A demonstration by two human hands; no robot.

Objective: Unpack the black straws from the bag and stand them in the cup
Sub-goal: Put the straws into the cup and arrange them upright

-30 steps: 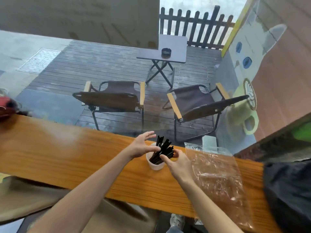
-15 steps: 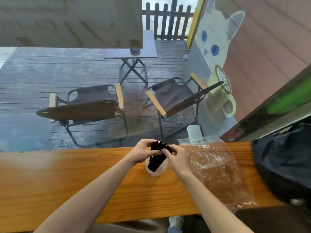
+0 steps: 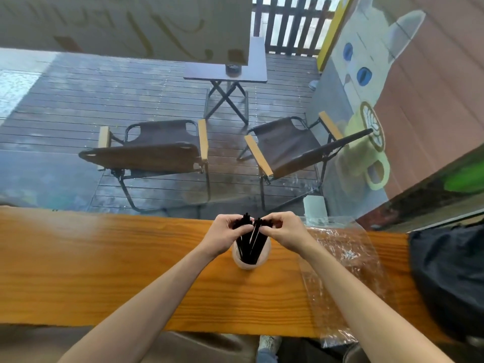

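A bundle of black straws (image 3: 249, 244) stands in a pale translucent cup (image 3: 251, 262) on the wooden counter (image 3: 104, 271). My left hand (image 3: 224, 235) pinches the straws' tops from the left, and my right hand (image 3: 284, 233) pinches them from the right, both above the cup's rim. The clear plastic bag (image 3: 345, 268) lies flat on the counter just right of the cup, under my right forearm; I see no straws in it.
A dark bag (image 3: 450, 273) rests on the counter's right end. A small white cup (image 3: 315, 206) stands behind the plastic bag at the window. Beyond the glass are two folding chairs (image 3: 157, 153) and a small table (image 3: 230, 74) on a deck.
Both hands have closed in on the straw tops, gathering the spread bundle more upright in the cup. The camera view has swung left again since half a second ago.
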